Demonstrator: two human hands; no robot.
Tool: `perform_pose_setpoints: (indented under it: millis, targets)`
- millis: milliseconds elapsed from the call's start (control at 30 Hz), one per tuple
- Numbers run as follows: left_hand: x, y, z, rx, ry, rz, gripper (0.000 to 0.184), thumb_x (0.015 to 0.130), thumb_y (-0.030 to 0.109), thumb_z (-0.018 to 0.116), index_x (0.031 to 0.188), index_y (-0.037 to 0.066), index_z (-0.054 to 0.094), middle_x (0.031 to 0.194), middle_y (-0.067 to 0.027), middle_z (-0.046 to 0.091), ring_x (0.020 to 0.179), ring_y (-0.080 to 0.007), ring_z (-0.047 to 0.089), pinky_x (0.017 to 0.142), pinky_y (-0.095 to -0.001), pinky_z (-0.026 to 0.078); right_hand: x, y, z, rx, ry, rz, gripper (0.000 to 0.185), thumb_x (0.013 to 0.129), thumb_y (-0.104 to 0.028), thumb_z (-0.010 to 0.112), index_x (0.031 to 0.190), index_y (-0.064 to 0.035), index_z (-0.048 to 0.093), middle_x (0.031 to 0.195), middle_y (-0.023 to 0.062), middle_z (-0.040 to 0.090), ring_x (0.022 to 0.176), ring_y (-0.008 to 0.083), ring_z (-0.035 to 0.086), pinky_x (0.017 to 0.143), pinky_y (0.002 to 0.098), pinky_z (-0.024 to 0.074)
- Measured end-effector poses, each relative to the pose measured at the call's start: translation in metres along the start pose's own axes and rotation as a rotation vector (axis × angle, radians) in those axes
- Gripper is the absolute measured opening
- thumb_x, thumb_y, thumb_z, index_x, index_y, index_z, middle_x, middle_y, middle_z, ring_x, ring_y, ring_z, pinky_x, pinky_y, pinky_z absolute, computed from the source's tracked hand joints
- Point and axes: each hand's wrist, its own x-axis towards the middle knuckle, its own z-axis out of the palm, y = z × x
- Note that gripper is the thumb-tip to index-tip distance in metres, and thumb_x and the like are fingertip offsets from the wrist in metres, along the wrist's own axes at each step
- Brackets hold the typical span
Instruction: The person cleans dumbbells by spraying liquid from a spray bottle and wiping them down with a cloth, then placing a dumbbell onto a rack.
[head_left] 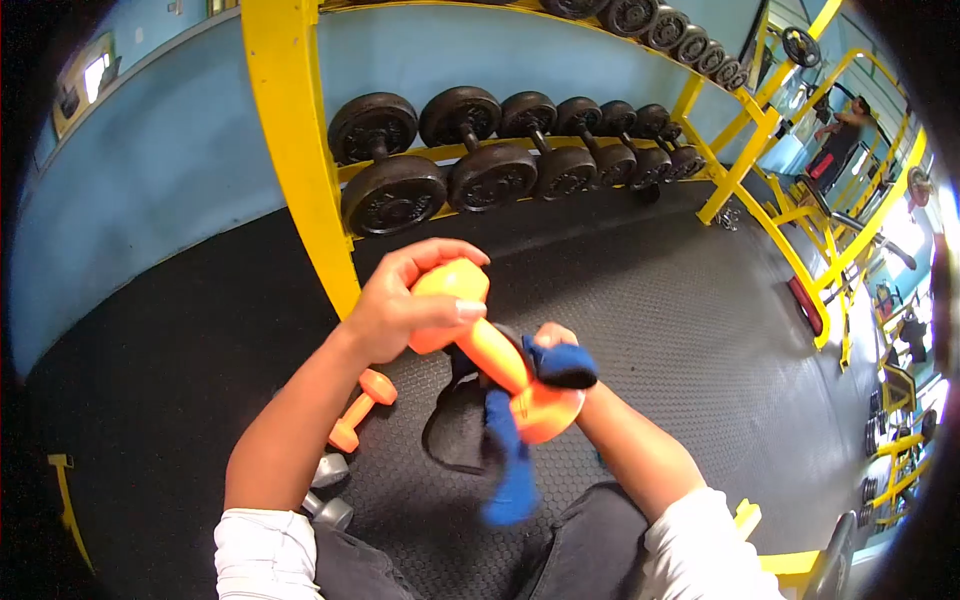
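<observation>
The orange dumbbell (pixel 490 355) is in the air above the black rubber floor (pixel 650 350), held between both hands and slanting from its upper head on the left down to its lower head on the right. From my end I see the left hand (pixel 388 312) curled round the upper head, fingers over the top and thumb across the near face, a firm, mostly closed grip. The right hand (pixel 556 336) is at the lower head, largely hidden behind the blue cloth (pixel 511 470); it looks closed on that cloth, but I cannot tell how tightly, or how much of the dumbbell it also carries. One fold of the cloth lies against the lower head and a loose end hangs below. A black fabric item (pixel 455 430) hangs just behind the handle; its attachment is hidden from me. As for progress, I judge the work on this piece to be midway: cloth and lower head are together, while the upper head is under bare fingers. I cannot tell which surfaces are finished. A smaller orange dumbbell (pixel 361 410) and a gray dumbbell (pixel 332 513) lie on the floor, out of both hands, and black dumbbells (pixel 492 178) sit on the yellow rack (pixel 290 130) beyond.
</observation>
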Motion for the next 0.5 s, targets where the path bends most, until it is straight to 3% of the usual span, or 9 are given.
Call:
perform_pose_setpoints:
  millis: [33, 200, 233, 267, 333, 367, 400, 500]
  targets:
    - [0.002, 0.003, -0.003, 0.0, -0.003, 0.041, 0.055, 0.064, 0.019, 0.068, 0.114, 0.001, 0.054, 0.097, -0.0064, 0.06, 0.088, -0.0147, 0.058, 0.081, -0.0281, 0.047, -0.001, 0.002, -0.004, 0.002, 0.003, -0.004, 0.037, 0.07, -0.023, 0.059, 0.091, 0.0069, 0.063, 0.09, 0.0178, 0.066, 0.08, 0.026, 0.064, 0.081, 0.0319, 0.0502]
    - [0.001, 0.005, -0.011, 0.126, 0.134, 0.218, 0.054, 0.065, 0.02, 0.07, 0.113, 0.003, 0.052, 0.102, -0.0072, 0.057, 0.091, -0.0163, 0.057, 0.084, -0.0295, 0.046, 0.016, -0.002, -0.015, -0.397, 0.225, -0.706, 0.026, 0.083, -0.031, 0.057, 0.084, -0.0059, 0.06, 0.074, 0.0094, 0.063, 0.066, 0.0215, 0.062, 0.062, 0.037, 0.0533]
    - [0.0, 0.006, -0.009, 0.208, 0.172, 0.278, 0.054, 0.064, 0.02, 0.072, 0.112, 0.003, 0.052, 0.102, -0.0075, 0.056, 0.092, -0.0169, 0.056, 0.084, -0.0297, 0.045, 0.005, -0.009, -0.01, -0.033, 0.202, -0.445, 0.025, 0.085, -0.033, 0.056, 0.087, -0.0086, 0.061, 0.076, 0.0067, 0.064, 0.066, 0.0176, 0.062, 0.062, 0.0346, 0.0534]
    - [-0.001, 0.009, -0.008, 0.213, 0.176, 0.281, 0.054, 0.064, 0.02, 0.072, 0.112, 0.003, 0.052, 0.102, -0.0075, 0.056, 0.092, -0.0169, 0.056, 0.084, -0.0297, 0.045, 0.003, -0.009, 0.004, -0.036, 0.196, -0.443, 0.025, 0.085, -0.033, 0.056, 0.087, -0.0086, 0.061, 0.076, 0.0067, 0.064, 0.066, 0.0176, 0.062, 0.062, 0.0346, 0.0534]
    - [-0.002, 0.021, -0.002, 0.77, 0.102, 0.762, 0.057, 0.06, 0.02, 0.075, 0.11, 0.003, 0.052, 0.104, -0.0096, 0.055, 0.092, -0.0195, 0.056, 0.085, -0.0305, 0.044, 0.0, -0.007, 0.027, 0.11, 0.383, -0.448, 0.023, 0.084, -0.033, 0.056, 0.089, -0.0118, 0.062, 0.078, 0.0032, 0.064, 0.069, 0.015, 0.062, 0.065, 0.0321, 0.0534]
    - [-0.003, 0.031, 0.007, 0.879, 0.067, 0.878, 0.061, 0.057, 0.02, 0.077, 0.11, 0.003, 0.052, 0.106, -0.0128, 0.053, 0.093, -0.0224, 0.056, 0.085, -0.0329, 0.045, -0.006, -0.009, 0.037, 0.13, 0.403, -0.449, 0.024, 0.085, -0.036, 0.054, 0.092, -0.0139, 0.062, 0.082, 0.0017, 0.065, 0.073, 0.0159, 0.064, 0.071, 0.0337, 0.0537]
    - [-0.008, 0.037, 0.018, 0.862, 0.061, 0.87, 0.062, 0.054, 0.019, 0.078, 0.108, 0.004, 0.052, 0.108, -0.0148, 0.051, 0.096, -0.0244, 0.055, 0.084, -0.0349, 0.046, -0.016, -0.008, 0.055, 0.185, 0.344, -0.465, 0.03, 0.087, -0.035, 0.049, 0.099, -0.0102, 0.062, 0.092, 0.0058, 0.066, 0.085, 0.0199, 0.064, 0.08, 0.0382, 0.053]
    - [-0.008, 0.027, 0.035, 0.967, 0.174, 1.081, 0.062, 0.051, 0.015, 0.079, 0.106, 0.009, 0.053, 0.109, -0.0147, 0.049, 0.097, -0.0298, 0.054, 0.083, -0.0385, 0.047, -0.023, -0.016, 0.071, 0.113, 0.197, -0.765, 0.039, 0.091, -0.03, 0.041, 0.113, -0.0015, 0.056, 0.107, 0.0138, 0.062, 0.101, 0.0279, 0.06, 0.09, 0.0431, 0.0492]
